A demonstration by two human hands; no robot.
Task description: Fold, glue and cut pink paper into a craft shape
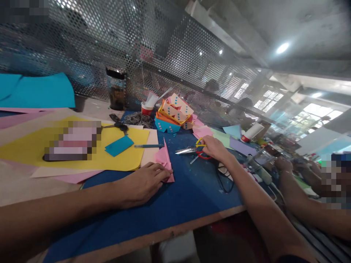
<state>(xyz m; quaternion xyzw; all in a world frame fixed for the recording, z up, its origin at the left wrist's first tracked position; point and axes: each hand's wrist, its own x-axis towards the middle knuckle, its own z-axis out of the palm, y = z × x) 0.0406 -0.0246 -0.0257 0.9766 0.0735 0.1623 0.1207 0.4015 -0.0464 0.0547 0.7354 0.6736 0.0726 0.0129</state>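
Observation:
My left hand (142,184) rests on the blue table surface, its fingers closed on a folded pink paper (163,157). To the right, my right hand (214,147) grips the yellow and red handles of a pair of scissors (188,150), whose blades point left over the table. A teal pen (149,146) lies just beyond the pink paper. Further left, a small blue paper piece (119,146) sits on a large yellow sheet (123,160).
Decorated folded papers (175,111) are piled beside a red and white cup (147,108) and a dark-lidded jar (116,89). Perforated metal mesh (164,47) stands behind. Another person's arm (301,201) reaches in at the right.

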